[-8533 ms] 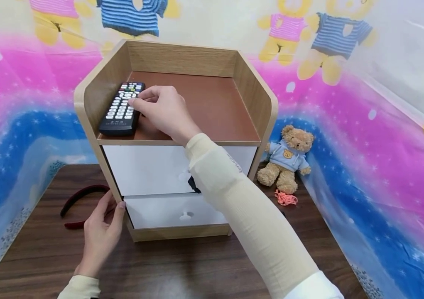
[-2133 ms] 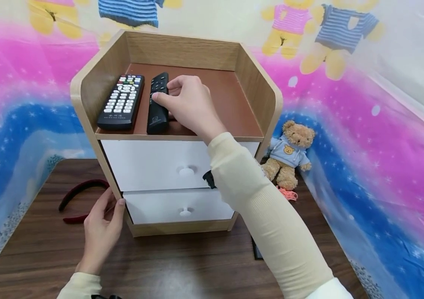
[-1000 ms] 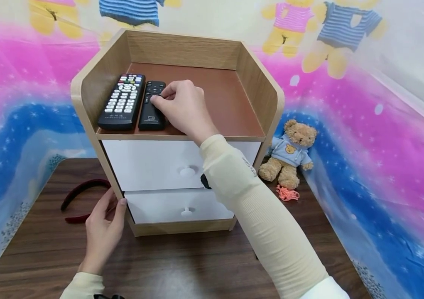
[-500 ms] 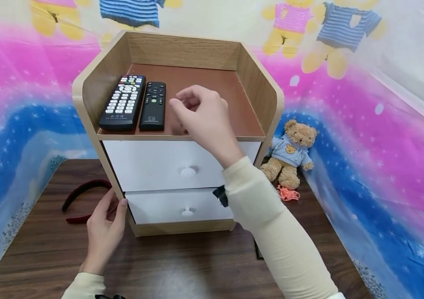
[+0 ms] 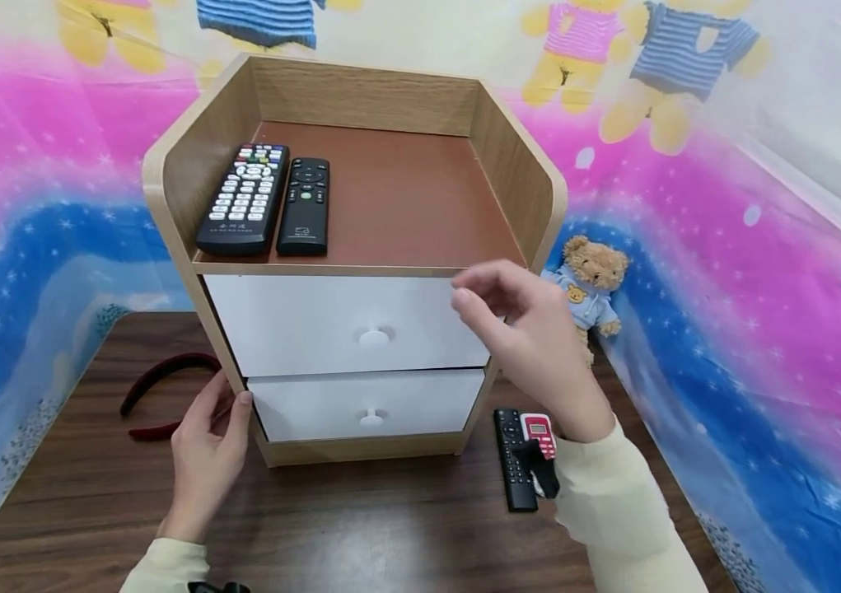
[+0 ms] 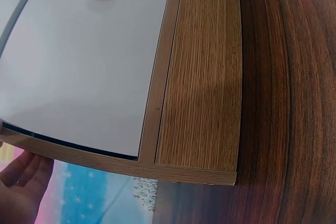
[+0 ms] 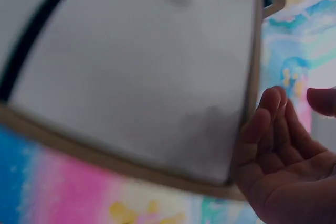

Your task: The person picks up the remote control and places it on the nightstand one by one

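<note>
A small wooden cabinet [image 5: 361,451] with two white drawers stands on the table. My left hand [image 5: 208,453] grips its left front edge, thumb in front and fingers around the side; the left wrist view shows those fingers [image 6: 31,174] against the side panel. On the brown top, a black remote control with white buttons [image 5: 242,202] lies by the left wall, and a slimmer black remote control [image 5: 305,210] lies parallel beside it. My right hand [image 5: 539,338] is in the air before the cabinet's right front edge, fingers loosely bent and holding nothing.
On the table at right lie another black remote control [image 5: 512,461] and a red-and-white remote [image 5: 539,432], partly covered by a black strap at my right wrist. A teddy bear [image 5: 592,272] sits behind my right hand. A dark red headband [image 5: 161,383] lies left.
The slim black remote was slid left beside the larger one, then released. My right hand has moved right and down, off the cabinet top. The left hand keeps its place.
</note>
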{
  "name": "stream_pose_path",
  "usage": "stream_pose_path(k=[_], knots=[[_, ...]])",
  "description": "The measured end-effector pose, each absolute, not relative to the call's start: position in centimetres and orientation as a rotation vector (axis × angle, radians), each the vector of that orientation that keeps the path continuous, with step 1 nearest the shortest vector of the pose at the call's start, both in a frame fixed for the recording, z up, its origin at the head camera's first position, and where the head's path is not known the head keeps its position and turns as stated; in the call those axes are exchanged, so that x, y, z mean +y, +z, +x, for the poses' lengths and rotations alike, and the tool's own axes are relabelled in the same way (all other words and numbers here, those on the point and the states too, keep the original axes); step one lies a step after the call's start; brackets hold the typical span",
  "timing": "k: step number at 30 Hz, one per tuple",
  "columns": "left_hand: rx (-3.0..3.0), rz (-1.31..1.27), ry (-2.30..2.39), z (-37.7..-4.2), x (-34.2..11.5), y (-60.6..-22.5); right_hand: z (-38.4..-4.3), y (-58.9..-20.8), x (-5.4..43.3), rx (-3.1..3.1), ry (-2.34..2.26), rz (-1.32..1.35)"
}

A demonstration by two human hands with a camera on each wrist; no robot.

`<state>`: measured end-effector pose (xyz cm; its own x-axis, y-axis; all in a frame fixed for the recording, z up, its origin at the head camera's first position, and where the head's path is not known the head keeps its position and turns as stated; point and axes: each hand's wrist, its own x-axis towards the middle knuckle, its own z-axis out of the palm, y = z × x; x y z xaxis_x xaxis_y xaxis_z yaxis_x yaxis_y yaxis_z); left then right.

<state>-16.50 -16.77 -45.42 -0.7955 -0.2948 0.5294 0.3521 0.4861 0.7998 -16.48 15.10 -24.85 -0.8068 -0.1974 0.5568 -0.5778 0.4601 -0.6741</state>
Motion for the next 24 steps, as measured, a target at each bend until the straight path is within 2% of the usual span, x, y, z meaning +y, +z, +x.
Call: stream_pose_path(k=[6, 13, 19, 24], knots=[[-2.122, -0.036, -1.324, -16.3, -16.8, -45.2, -17.0, -30.8, 20.5, -2.425, 1.247, 0.514], [-2.130, -0.025, -1.345, -16.4, -16.8, -45.4, -18.3, -40.0, 26.2, -2.637, 1.108, 0.140], [-2.133, -0.021, -1.342, -16.4, -16.8, -45.3, -19.0, -48.4, 29.7, -2.808, 1.124, -0.183], [-2.136, -0.020, -1.344, -16.5, -16.8, -45.3, -18.7, -52.8, 31.6, -2.912, 1.145, -0.382]])
